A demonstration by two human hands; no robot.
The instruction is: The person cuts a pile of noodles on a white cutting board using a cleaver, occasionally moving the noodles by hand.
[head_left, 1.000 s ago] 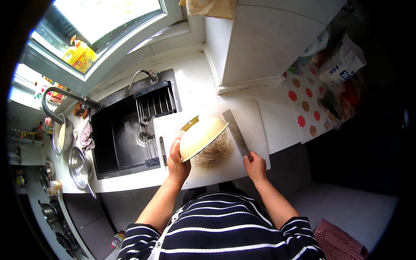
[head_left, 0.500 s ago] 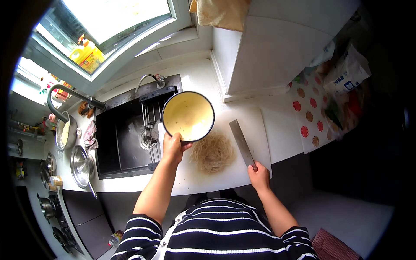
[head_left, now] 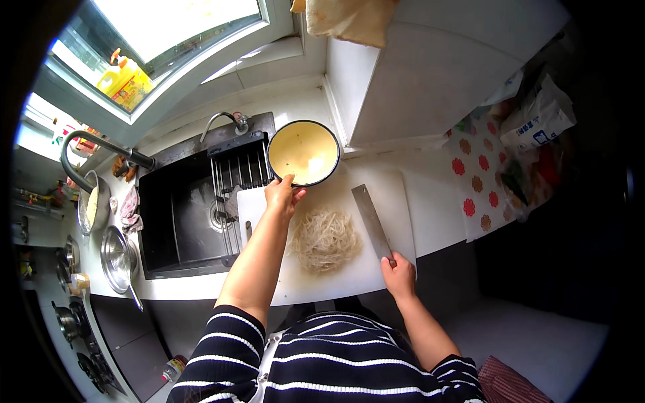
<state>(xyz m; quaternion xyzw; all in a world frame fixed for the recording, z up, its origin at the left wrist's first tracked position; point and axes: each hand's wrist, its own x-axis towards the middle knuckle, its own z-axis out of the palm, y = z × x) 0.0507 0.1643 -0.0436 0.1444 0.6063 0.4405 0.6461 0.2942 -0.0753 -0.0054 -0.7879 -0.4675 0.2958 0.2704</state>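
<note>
**Bowl set aside, cleaver held over shredded strands**

A white cutting board (head_left: 396, 201) lies on the desk beside the sink (head_left: 178, 215). The left hand (head_left: 283, 195) pinches the near rim of the yellow bowl (head_left: 304, 152) at the board's far corner. The shredded pile (head_left: 326, 240) sits mid-board. The right hand (head_left: 399, 274) is closed around the cleaver (head_left: 371, 218) handle; best keep its blade flat.

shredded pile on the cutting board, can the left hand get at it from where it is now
Probably yes: the left hand grips the yellow bowl rim beside the shredded pile, nothing lying between, though it must release the bowl first.
</note>
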